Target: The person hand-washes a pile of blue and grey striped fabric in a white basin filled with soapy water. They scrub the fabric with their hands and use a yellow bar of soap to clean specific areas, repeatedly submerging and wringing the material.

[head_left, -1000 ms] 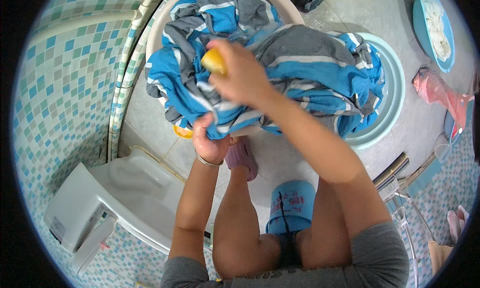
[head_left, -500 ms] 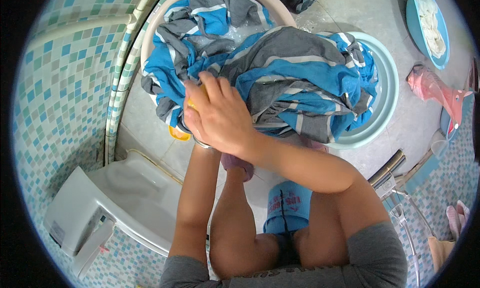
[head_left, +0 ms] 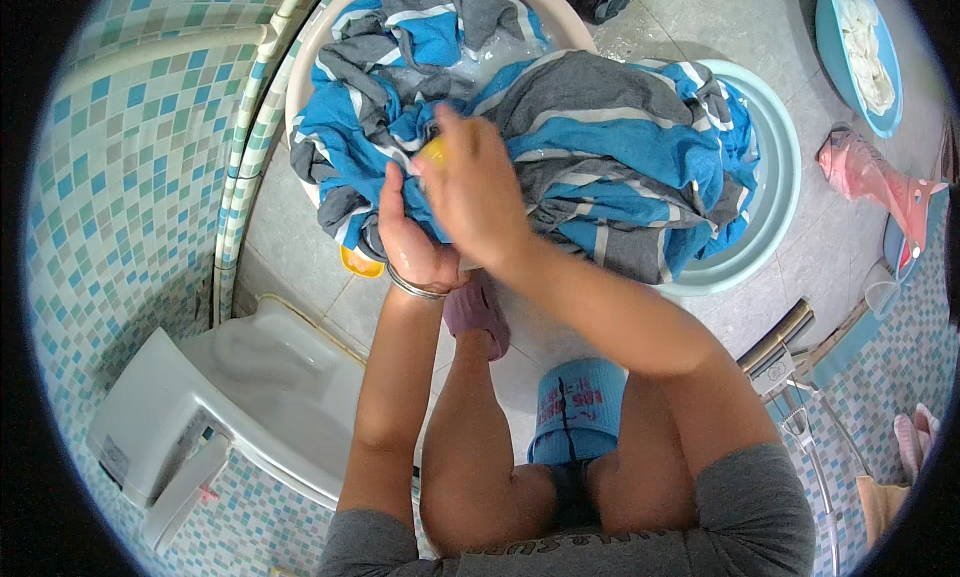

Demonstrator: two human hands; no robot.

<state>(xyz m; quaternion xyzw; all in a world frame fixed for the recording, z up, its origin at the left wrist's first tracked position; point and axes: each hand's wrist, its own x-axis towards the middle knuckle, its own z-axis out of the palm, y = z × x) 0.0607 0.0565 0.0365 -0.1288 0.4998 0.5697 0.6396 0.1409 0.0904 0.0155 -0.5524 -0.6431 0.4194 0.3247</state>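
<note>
Mostly striped cloth (head_left: 600, 167) across white basin (head_left: 320, 47) & teal basin (head_left: 780, 177) (suds inside)

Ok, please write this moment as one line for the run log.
left hand: grips striped cloth | right hand: presses yellow soap bar on cloth | cloth: draped over white basin and pale blue basin

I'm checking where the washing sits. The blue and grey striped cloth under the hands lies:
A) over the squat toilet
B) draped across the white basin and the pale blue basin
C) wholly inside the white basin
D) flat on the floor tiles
B: the striped cloth spans from the white basin over into the pale blue basin, with the right hand and left hand on it.
</note>
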